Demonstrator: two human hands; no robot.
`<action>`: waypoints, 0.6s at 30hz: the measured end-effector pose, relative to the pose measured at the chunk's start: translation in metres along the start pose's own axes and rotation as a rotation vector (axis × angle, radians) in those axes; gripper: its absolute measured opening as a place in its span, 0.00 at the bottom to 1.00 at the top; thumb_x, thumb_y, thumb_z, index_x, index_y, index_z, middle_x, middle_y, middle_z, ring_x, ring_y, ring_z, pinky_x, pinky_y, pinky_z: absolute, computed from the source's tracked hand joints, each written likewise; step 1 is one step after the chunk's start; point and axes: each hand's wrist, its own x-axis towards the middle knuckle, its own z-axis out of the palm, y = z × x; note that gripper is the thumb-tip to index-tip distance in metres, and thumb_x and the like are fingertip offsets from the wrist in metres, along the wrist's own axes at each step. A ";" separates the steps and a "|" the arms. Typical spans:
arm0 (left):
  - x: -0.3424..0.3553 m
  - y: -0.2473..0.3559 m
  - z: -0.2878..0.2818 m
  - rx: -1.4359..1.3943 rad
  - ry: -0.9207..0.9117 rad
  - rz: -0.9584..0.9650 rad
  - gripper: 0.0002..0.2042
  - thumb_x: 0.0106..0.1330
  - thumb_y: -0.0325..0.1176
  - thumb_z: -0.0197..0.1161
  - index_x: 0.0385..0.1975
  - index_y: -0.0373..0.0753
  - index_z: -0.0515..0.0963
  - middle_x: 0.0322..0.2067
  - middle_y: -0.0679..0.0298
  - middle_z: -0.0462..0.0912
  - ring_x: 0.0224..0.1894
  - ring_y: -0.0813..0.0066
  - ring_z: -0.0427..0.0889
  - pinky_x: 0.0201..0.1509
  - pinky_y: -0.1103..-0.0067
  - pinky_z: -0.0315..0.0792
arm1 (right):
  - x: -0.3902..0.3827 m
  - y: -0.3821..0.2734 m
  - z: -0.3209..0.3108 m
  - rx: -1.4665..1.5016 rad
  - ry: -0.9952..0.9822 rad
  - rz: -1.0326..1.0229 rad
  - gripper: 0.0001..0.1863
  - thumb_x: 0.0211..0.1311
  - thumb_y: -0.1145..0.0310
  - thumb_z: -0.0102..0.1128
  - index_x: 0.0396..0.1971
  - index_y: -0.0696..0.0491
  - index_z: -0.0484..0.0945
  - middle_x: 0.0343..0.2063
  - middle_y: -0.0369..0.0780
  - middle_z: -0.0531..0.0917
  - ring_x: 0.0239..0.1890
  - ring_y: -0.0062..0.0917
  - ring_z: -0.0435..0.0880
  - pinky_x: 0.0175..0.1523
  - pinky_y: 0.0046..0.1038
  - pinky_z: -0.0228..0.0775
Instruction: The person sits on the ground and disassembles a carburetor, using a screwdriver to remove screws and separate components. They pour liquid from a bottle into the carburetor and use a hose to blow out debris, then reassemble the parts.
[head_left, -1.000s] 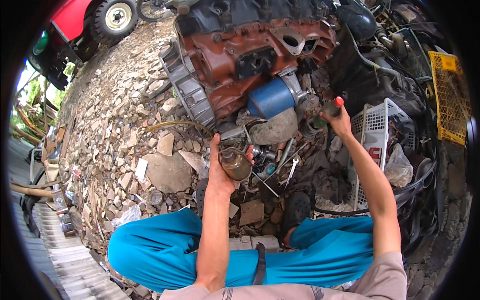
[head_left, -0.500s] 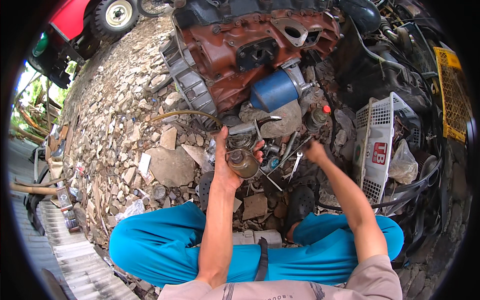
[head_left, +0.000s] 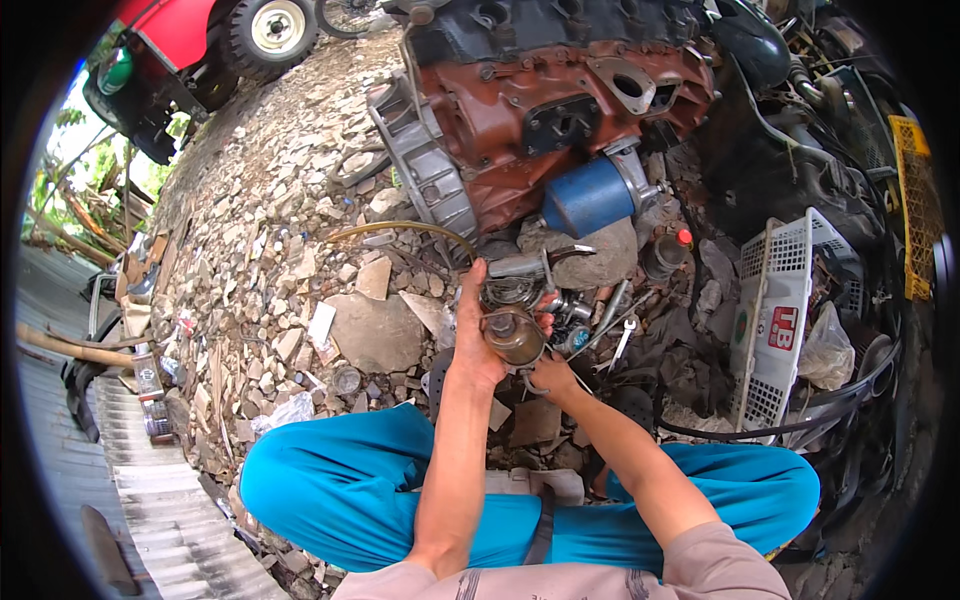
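Note:
My left hand is closed around a rounded, brownish canister with a short neck. A thin yellowish tube arches away to the left from near my left thumb; where it joins is hidden. My right hand is closed beside the canister's lower right side. A curved, thin metal piece shows by its fingers, but I cannot make out what they grip. Just beyond the canister are a silver cylinder and coiled wire. A wrench lies to the right.
A red-brown engine block with a blue filter stands ahead on stony ground. Right of the tools are a red-capped bottle and a white plastic crate. A black hose curves past the crate. Corrugated sheets lie at left.
My right hand has come from the tools at the right to the canister's side. The left hand still holds the canister. The whole view has shifted slightly.

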 end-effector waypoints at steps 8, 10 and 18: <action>-0.006 0.009 -0.004 0.059 0.019 0.088 0.39 0.64 0.67 0.50 0.53 0.32 0.76 0.40 0.42 0.84 0.25 0.59 0.84 0.31 0.67 0.82 | -0.010 0.028 -0.057 0.074 0.397 0.134 0.08 0.63 0.63 0.59 0.34 0.49 0.83 0.33 0.38 0.84 0.39 0.34 0.83 0.48 0.40 0.71; -0.005 0.011 -0.002 0.027 0.000 0.101 0.39 0.65 0.68 0.49 0.54 0.32 0.75 0.40 0.42 0.84 0.25 0.59 0.84 0.31 0.68 0.82 | -0.012 0.047 -0.091 0.585 0.597 0.478 0.09 0.66 0.63 0.60 0.34 0.52 0.83 0.27 0.39 0.85 0.29 0.32 0.84 0.36 0.34 0.73; -0.002 0.017 0.008 -0.002 -0.041 0.213 0.38 0.66 0.68 0.48 0.58 0.35 0.72 0.42 0.43 0.83 0.32 0.55 0.87 0.33 0.67 0.83 | -0.068 0.071 -0.290 1.404 1.113 0.030 0.14 0.70 0.68 0.55 0.38 0.66 0.81 0.27 0.45 0.85 0.28 0.27 0.84 0.35 0.25 0.75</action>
